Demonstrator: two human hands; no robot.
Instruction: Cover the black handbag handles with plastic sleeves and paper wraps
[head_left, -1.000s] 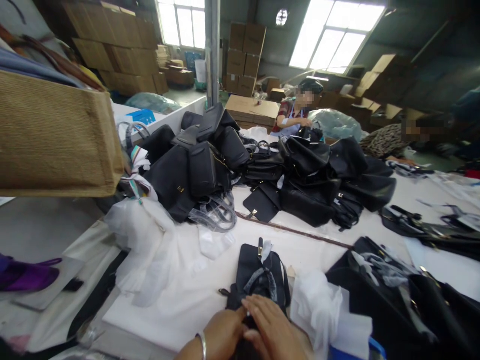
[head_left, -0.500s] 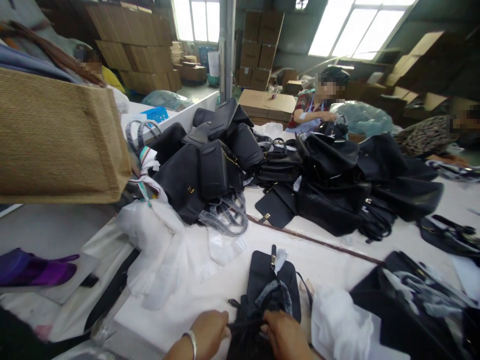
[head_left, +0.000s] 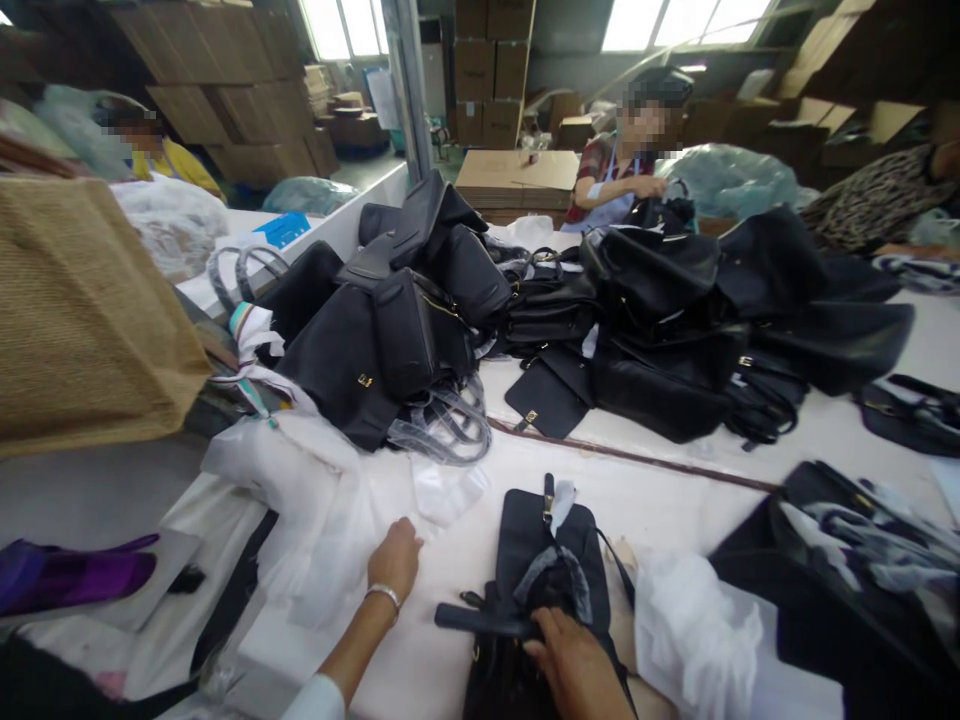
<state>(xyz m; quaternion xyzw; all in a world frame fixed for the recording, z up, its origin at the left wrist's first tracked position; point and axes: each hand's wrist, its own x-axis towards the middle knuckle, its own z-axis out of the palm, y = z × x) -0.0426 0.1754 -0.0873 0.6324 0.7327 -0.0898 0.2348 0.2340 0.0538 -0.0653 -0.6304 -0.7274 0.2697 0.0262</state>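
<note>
A black handbag (head_left: 541, 545) lies in front of me on the white table (head_left: 660, 490), its flap with a gold clasp pointing away. My right hand (head_left: 571, 668) rests on the bag's near end, fingers closed round its black strap (head_left: 480, 621). My left hand (head_left: 395, 557), a bracelet on the wrist, has reached out to the left and lies on the table at the edge of a heap of white wrapping sheets (head_left: 315, 500); its fingers are curled, and I cannot see whether they hold a sheet.
A large pile of black bags (head_left: 600, 300) covers the table's middle and right. A woven tan bag (head_left: 82, 310) stands at left, a purple item (head_left: 67, 575) below it. White wrapping (head_left: 690, 630) lies right of the bag. Other people work at the far side, with stacked cardboard boxes (head_left: 491, 60) behind.
My left hand has let go of the bag and moved left and forward to the white sheets. My right hand stays on the strap. The camera has tilted down slightly.
</note>
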